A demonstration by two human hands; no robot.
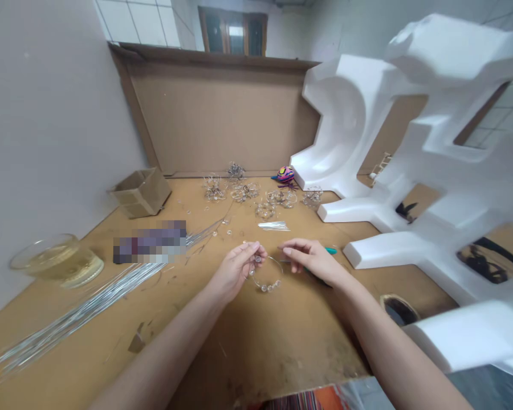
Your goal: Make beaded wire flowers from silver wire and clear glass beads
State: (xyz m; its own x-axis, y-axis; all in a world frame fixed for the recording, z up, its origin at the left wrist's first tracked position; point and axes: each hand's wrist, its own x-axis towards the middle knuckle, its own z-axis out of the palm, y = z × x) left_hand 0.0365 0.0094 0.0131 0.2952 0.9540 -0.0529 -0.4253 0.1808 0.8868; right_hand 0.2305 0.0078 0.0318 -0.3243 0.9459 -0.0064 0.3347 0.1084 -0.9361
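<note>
My left hand [241, 265] pinches a thin wire loop strung with clear round beads [264, 288], which hangs below and to the right of its fingertips. Just right of the loop, my right hand [310, 259] has its thumb and fingers drawn together. Whatever lies between those fingertips is too small to make out. A tool with a teal handle end [331, 250] shows behind and under the right hand; I cannot tell whether it is held or rests on the table. Beyond the hands lies a short bundle of cut wires [273, 226].
Several beaded wire rings [245, 192] lie at the back. Long wires [98, 302], a glass bowl of yellowish liquid [64, 265] and a cardboard box [141, 193] are on the left. White foam packing [389, 245] borders the right, near a small dark round container [398, 310].
</note>
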